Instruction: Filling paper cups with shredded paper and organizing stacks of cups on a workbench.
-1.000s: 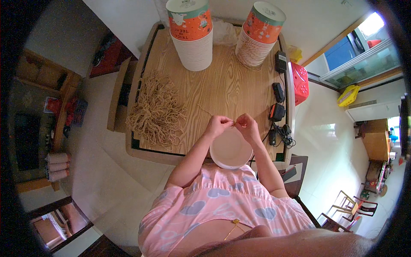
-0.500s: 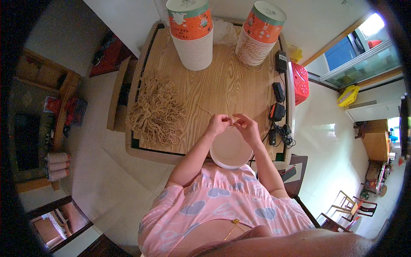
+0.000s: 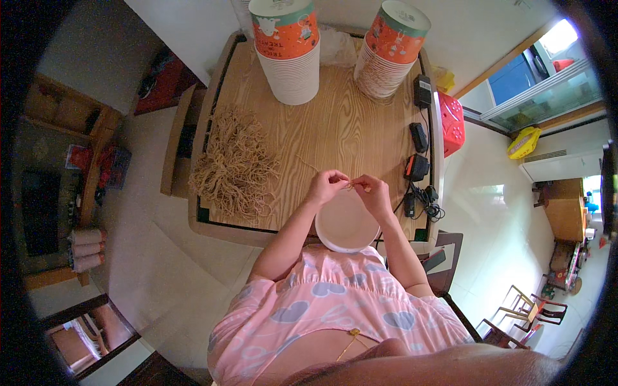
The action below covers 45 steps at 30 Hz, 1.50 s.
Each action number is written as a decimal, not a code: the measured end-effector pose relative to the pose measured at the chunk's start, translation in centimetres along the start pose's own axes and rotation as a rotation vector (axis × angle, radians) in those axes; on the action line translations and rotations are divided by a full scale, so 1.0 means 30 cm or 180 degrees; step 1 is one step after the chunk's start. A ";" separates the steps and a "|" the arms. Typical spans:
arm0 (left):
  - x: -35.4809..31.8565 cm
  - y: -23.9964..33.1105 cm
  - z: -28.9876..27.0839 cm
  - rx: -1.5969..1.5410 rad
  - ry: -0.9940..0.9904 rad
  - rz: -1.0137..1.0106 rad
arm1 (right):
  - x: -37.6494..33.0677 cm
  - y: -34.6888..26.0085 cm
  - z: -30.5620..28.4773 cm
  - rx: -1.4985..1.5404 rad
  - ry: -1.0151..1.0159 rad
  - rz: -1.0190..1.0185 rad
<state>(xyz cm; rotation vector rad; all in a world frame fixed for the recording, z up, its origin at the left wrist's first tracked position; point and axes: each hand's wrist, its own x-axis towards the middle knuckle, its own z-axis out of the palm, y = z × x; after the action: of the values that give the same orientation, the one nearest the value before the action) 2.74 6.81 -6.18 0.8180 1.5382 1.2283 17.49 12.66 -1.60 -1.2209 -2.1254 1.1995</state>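
At the table's near edge, a white paper bucket [image 3: 347, 225] sits close to my body with its round inside facing up. Above its far rim my left hand [image 3: 328, 186] and my right hand [image 3: 373, 193] meet, fingertips pinched on a thin piece of twine [image 3: 349, 186]. One loose strand runs out past my left hand onto the wood. What the fingers do with the twine, and whether it touches the bucket, is too small to make out. To the left lies a tangled heap of cut brown twine [image 3: 235, 164].
Two tall stacks of upturned paper buckets stand at the back of the wooden table [image 3: 335, 135]: a left stack [image 3: 293, 74] and a right stack [image 3: 386, 58], the latter with twine on it. Black adapters [image 3: 417, 168] and cables line the right edge. A red plastic stool [image 3: 452, 125] stands beyond.
My fingers have shifted slightly at the twine, the right hand's index finger now bent lower. The bucket and everything else stay in place.
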 end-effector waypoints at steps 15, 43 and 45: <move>0.012 -0.017 0.000 0.0595 -0.0056 -0.0082 | -0.001 -0.031 -0.008 0.0260 -0.0066 0.0117; 0.023 -0.003 -0.020 -0.0196 -0.0560 -0.0567 | 0.091 0.012 -0.050 0.0025 -0.0711 -0.0911; 0.021 0.000 -0.018 -0.0323 -0.0567 -0.0590 | 0.091 0.022 -0.051 0.0041 -0.0736 -0.0944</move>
<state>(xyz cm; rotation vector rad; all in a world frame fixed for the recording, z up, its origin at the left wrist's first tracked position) 2.03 7.20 -6.35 0.6833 1.3642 1.0597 17.41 15.87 -1.50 -0.7546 -2.3575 1.2649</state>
